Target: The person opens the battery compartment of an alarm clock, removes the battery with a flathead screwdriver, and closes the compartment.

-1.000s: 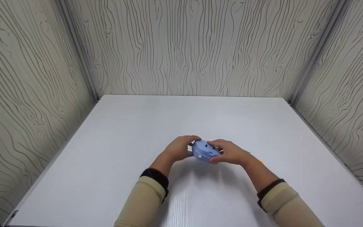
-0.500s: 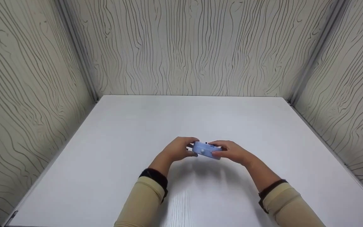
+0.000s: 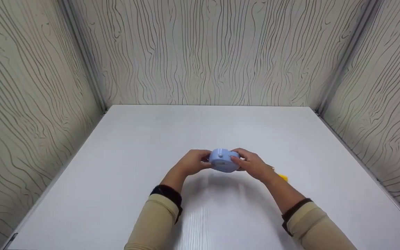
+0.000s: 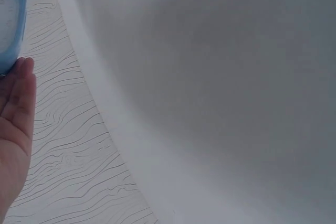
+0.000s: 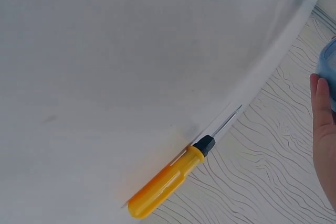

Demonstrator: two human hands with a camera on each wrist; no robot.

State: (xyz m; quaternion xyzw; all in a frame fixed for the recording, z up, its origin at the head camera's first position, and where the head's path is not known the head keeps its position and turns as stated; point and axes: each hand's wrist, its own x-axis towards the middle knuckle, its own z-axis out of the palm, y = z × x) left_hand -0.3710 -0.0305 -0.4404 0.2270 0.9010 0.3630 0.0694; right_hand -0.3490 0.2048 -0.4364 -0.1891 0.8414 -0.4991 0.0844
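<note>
A small light-blue alarm clock (image 3: 223, 162) is held between both hands above the white table. My left hand (image 3: 193, 162) grips its left side, fingers at the back and thumb at the front. On the other side, my right hand (image 3: 252, 166) holds the right end, its thumb lying on the rim near a small round knob. The left wrist view catches part of the pale, marked dial (image 4: 7, 17) in its blue frame. Only a sliver of the blue case (image 5: 328, 66) shows in the right wrist view, with straight fingertips against it.
A screwdriver with a yellow handle (image 5: 163, 184) and thin metal shaft lies on the table beyond the right forearm, which partly covers it in the head view. Wood-patterned panels (image 3: 200, 52) enclose the white table (image 3: 134, 139) at the back and sides.
Both hands have turned the clock: the face with black knobs has tipped out of sight, and the rim with the round knob now faces upward. More of the yellow handle shows.
</note>
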